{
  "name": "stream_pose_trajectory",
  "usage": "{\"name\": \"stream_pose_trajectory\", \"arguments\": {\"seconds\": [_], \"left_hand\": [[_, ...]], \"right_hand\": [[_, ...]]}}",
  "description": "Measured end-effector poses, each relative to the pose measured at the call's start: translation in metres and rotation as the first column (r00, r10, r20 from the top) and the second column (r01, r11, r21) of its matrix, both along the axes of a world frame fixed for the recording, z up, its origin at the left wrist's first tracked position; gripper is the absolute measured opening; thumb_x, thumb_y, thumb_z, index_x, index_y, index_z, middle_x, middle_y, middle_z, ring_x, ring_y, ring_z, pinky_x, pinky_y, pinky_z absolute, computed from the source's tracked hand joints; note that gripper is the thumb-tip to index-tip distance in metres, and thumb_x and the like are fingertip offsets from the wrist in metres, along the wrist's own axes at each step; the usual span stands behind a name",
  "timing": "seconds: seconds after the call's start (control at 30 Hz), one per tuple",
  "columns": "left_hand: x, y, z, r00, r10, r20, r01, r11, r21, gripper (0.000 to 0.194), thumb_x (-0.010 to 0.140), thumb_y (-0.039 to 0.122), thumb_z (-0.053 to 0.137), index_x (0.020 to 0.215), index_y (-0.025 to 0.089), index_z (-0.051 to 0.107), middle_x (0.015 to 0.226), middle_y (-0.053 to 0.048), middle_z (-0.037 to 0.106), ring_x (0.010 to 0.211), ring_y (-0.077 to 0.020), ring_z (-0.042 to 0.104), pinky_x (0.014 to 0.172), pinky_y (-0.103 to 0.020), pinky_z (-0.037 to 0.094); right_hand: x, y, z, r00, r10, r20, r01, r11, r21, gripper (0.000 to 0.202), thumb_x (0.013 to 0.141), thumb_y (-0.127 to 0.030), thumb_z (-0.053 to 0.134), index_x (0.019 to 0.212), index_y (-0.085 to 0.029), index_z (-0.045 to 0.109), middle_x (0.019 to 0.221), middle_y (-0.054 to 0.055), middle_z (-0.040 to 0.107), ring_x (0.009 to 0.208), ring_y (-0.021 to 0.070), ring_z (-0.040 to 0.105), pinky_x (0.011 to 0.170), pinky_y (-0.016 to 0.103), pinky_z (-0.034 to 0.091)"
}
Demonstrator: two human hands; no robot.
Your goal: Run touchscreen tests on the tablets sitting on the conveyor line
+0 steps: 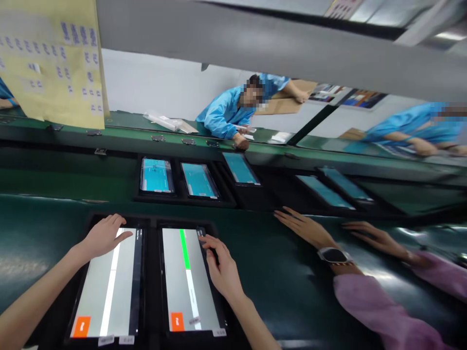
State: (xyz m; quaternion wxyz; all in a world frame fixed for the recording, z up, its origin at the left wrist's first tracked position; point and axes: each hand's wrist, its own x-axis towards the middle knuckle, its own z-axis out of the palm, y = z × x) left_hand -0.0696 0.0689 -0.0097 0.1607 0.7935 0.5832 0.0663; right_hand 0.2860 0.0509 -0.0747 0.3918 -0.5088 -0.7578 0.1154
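Observation:
Two lit tablets lie side by side in a black tray [153, 291] in front of me. Over the upper part of the left tablet [98, 291] is my left hand [105, 236], fingers apart and holding nothing. The right tablet [178, 291] shows a green bar above a white one; my right hand [222, 266] is at its upper right edge, fingers loosely bent with nothing in them. Whether the fingertips touch the screens I cannot tell. Each screen has an orange square near its lower left corner, and small labels stick to the lower edges.
Beyond the green bench, black trays hold several blue-screened tablets [156, 175]. At my right, another person's hands [310, 231] reach over the bench. Workers in blue [226, 112] sit across the line. A yellow sheet [54, 63] hangs at upper left.

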Motion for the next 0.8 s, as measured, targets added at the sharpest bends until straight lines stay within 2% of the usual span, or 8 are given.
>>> {"name": "stream_pose_trajectory", "arguments": {"seconds": [0.13, 0.2, 0.27, 0.33, 0.4, 0.57, 0.63, 0.8], "left_hand": [[-0.003, 0.007, 0.008, 1.000, 0.002, 0.002, -0.002, 0.999, -0.033, 0.073, 0.091, 0.068, 0.021, 0.122, 0.011, 0.054, 0.122, -0.016, 0.059, 0.112, -0.0325, 0.056, 0.091, -0.043, 0.046], [-0.007, 0.011, 0.013, 1.000, 0.001, 0.009, 0.000, 0.998, -0.057, 0.070, 0.092, 0.066, 0.022, 0.121, 0.012, 0.056, 0.121, -0.016, 0.060, 0.112, -0.0319, 0.056, 0.091, -0.042, 0.046], [-0.011, 0.013, 0.016, 1.000, 0.004, 0.023, -0.002, 0.996, -0.088, 0.067, 0.093, 0.062, 0.021, 0.121, 0.013, 0.057, 0.122, -0.014, 0.061, 0.112, -0.0300, 0.057, 0.092, -0.040, 0.046], [-0.017, 0.013, 0.018, 0.999, 0.011, 0.038, -0.006, 0.992, -0.129, 0.066, 0.094, 0.061, 0.021, 0.124, 0.014, 0.056, 0.125, -0.013, 0.060, 0.115, -0.0281, 0.056, 0.094, -0.037, 0.045], [-0.021, 0.010, 0.021, 0.999, 0.009, 0.046, 0.000, 0.984, -0.181, 0.069, 0.092, 0.066, 0.026, 0.132, 0.015, 0.051, 0.131, -0.012, 0.057, 0.119, -0.0270, 0.054, 0.097, -0.035, 0.044], [-0.021, 0.010, 0.030, 0.998, -0.063, 0.016, 0.065, 0.956, -0.287, 0.090, 0.076, 0.077, 0.052, 0.143, 0.019, 0.038, 0.145, -0.011, 0.043, 0.133, -0.0317, 0.039, 0.112, -0.041, 0.028], [-0.017, 0.015, 0.034, 0.996, -0.089, -0.007, 0.083, 0.947, -0.309, 0.090, 0.077, 0.078, 0.049, 0.142, 0.018, 0.040, 0.144, -0.012, 0.044, 0.130, -0.0327, 0.041, 0.111, -0.042, 0.027], [-0.005, 0.028, 0.041, 0.991, -0.117, -0.063, 0.085, 0.924, -0.373, 0.092, 0.076, 0.082, 0.042, 0.137, 0.012, 0.046, 0.139, -0.016, 0.047, 0.121, -0.0358, 0.046, 0.095, -0.038, 0.040]], "right_hand": [[-0.007, 0.079, 0.016, 0.993, -0.101, 0.055, 0.106, 0.990, -0.096, 0.019, 0.095, -0.021, 0.040, 0.098, -0.019, 0.059, 0.100, 0.008, 0.068, 0.097, 0.0227, 0.064, 0.087, 0.044, 0.052], [-0.014, 0.117, 0.024, 0.985, -0.143, 0.096, 0.153, 0.982, -0.114, 0.018, 0.094, -0.028, 0.052, 0.105, -0.015, 0.060, 0.109, 0.009, 0.064, 0.108, 0.0247, 0.059, 0.096, 0.050, 0.045], [-0.022, 0.136, 0.031, 0.981, -0.144, 0.131, 0.159, 0.981, -0.114, 0.028, 0.093, -0.032, 0.057, 0.114, -0.015, 0.058, 0.121, 0.011, 0.059, 0.119, 0.0280, 0.052, 0.103, 0.055, 0.038], [-0.030, 0.129, 0.036, 0.982, -0.090, 0.163, 0.108, 0.988, -0.107, 0.029, 0.094, -0.028, 0.054, 0.119, -0.016, 0.057, 0.125, 0.012, 0.058, 0.126, 0.0295, 0.047, 0.105, 0.055, 0.036], [-0.032, 0.104, 0.038, 0.981, -0.001, 0.194, 0.023, 0.994, -0.111, 0.026, 0.093, -0.023, 0.048, 0.117, -0.018, 0.058, 0.120, 0.011, 0.061, 0.125, 0.0280, 0.049, 0.103, 0.049, 0.041], [-0.024, 0.045, 0.034, 0.950, 0.147, 0.276, -0.099, 0.979, -0.178, 0.023, 0.094, -0.025, 0.041, 0.101, -0.022, 0.063, 0.103, 0.006, 0.069, 0.101, 0.0236, 0.062, 0.082, 0.037, 0.054], [-0.026, 0.040, 0.030, 0.936, 0.156, 0.317, -0.096, 0.976, -0.195, 0.026, 0.095, -0.024, 0.040, 0.105, -0.021, 0.063, 0.107, 0.008, 0.068, 0.104, 0.0254, 0.061, 0.087, 0.040, 0.052], [-0.040, 0.050, 0.026, 0.889, 0.172, 0.425, -0.083, 0.972, -0.221, 0.029, 0.095, -0.026, 0.040, 0.111, -0.017, 0.063, 0.114, 0.015, 0.064, 0.111, 0.0310, 0.057, 0.093, 0.048, 0.045]]}}
